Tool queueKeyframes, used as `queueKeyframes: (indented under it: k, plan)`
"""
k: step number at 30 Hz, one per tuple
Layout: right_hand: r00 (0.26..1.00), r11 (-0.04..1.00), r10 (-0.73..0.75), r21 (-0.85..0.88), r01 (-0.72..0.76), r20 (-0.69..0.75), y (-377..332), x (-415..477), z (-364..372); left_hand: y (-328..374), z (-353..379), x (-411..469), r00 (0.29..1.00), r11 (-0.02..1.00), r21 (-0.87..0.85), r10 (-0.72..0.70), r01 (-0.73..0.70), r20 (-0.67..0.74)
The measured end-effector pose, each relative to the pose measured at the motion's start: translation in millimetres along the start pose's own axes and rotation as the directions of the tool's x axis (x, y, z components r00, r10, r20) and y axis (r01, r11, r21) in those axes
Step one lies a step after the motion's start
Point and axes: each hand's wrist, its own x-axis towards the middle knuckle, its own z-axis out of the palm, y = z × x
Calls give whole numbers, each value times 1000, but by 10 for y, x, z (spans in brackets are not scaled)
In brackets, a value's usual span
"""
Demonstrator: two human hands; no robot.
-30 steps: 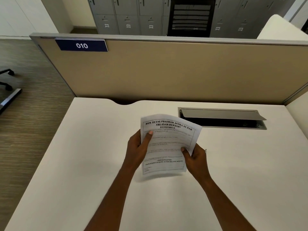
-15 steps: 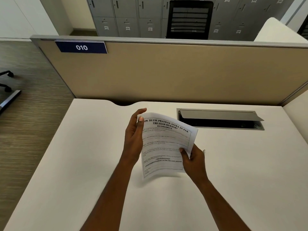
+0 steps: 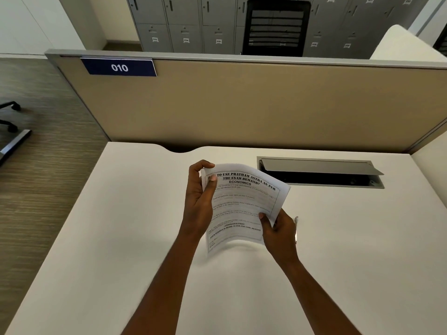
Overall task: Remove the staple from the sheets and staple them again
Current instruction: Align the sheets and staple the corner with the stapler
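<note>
The printed sheets [image 3: 244, 204] are held tilted above the white desk [image 3: 121, 238], text facing me. My left hand [image 3: 199, 201] pinches their top left corner, thumb on the front and fingers curled over the top edge. My right hand [image 3: 278, 232] grips the lower right edge with the thumb on the page. A small shiny metal object [image 3: 296, 228] shows behind my right hand; I cannot tell what it is. The staple itself is hidden under my left fingers or too small to see.
An open cable hatch [image 3: 319, 172] with a raised grey flap is set in the desk behind the sheets. A tan partition [image 3: 242, 105] labelled 010 closes the desk's far side. A chair base [image 3: 9, 117] stands on the floor to the left.
My left hand slid from the sheets' left edge up to the top left corner and now pinches it. The sheets rose slightly and tilted more. My right hand kept its grip.
</note>
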Motion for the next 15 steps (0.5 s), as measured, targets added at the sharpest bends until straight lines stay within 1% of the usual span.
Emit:
queueKeyframes:
  k: [6,15]
  plan:
    - [999,999,34,18,-33,-38,80,29,39,-113,-52,-45,999,987,159,-36,36,-1]
    - [996,998,53,24,-51,-70,194,103,67,-185,-67,-55,1000,980,195,-29,27,4]
